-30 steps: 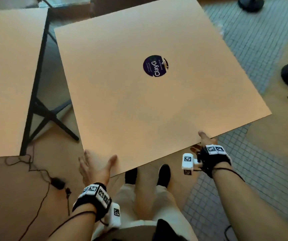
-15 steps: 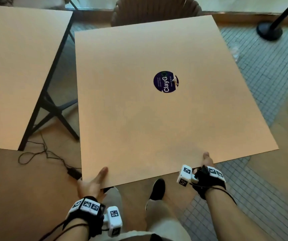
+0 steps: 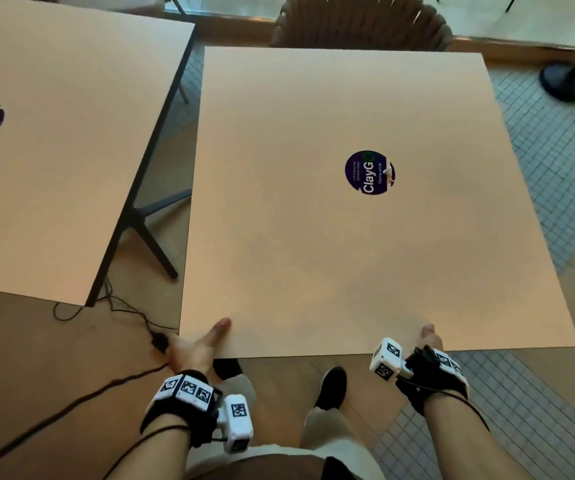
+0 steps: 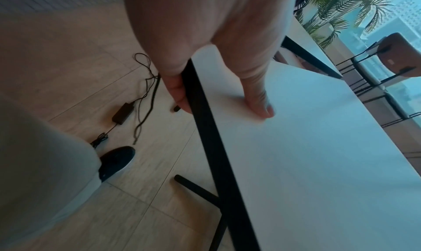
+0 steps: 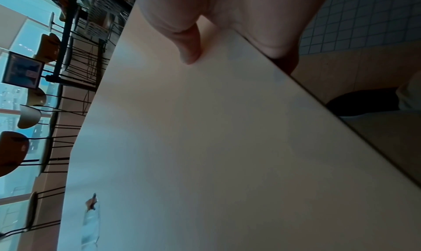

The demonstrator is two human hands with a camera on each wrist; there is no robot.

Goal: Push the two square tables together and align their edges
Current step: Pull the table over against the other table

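Note:
Two square tan tables stand side by side with a wedge-shaped gap between them, narrow at the far end and wide at the near end. The right table [image 3: 314, 254] bears a round purple sticker [image 3: 370, 172]. My left hand [image 3: 197, 346] grips its near edge close to the left corner, thumb on top [image 4: 257, 100] and fingers curled under the black rim [image 4: 176, 93]. My right hand [image 3: 430, 339] grips the same edge further right, thumb on top [image 5: 189, 48], fingers below. The left table [image 3: 71, 150] stands at an angle to it, untouched.
A black power adapter [image 3: 159, 339] and cable [image 3: 81, 398] lie on the wooden floor near my left hand. A wicker chair [image 3: 362, 26] sits behind the right table. A black post base [image 3: 565, 83] stands on grey tiles at the far right. My feet [image 3: 329, 386] are under the near edge.
The right table has turned and slid left toward the left table, and the gap has narrowed at the far end. Both hands keep their grip on the near edge.

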